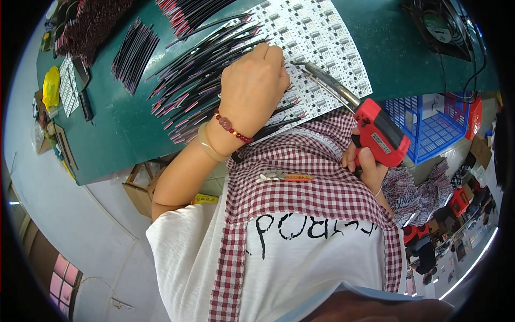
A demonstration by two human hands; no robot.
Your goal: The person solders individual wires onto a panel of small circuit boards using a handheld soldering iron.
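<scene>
The right hand (367, 161) is holding a red soldering gun (378, 126) over a circuit-board panel (324, 32) at the table's (115, 145) near edge; the left hand (253, 80) is curling over thin wires (196, 86), its grip hidden. The gun is probably feeling stiff, best held by its red plastic body (394, 153).

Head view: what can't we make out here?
Head view, all:
Anything the left hand pinches: hidden by its own curled fingers.
Part of the right hand: behind the red soldering tool.
White circuit sheet's far end: cut off by the top edge.
Sheet's component markings: too small.
</scene>
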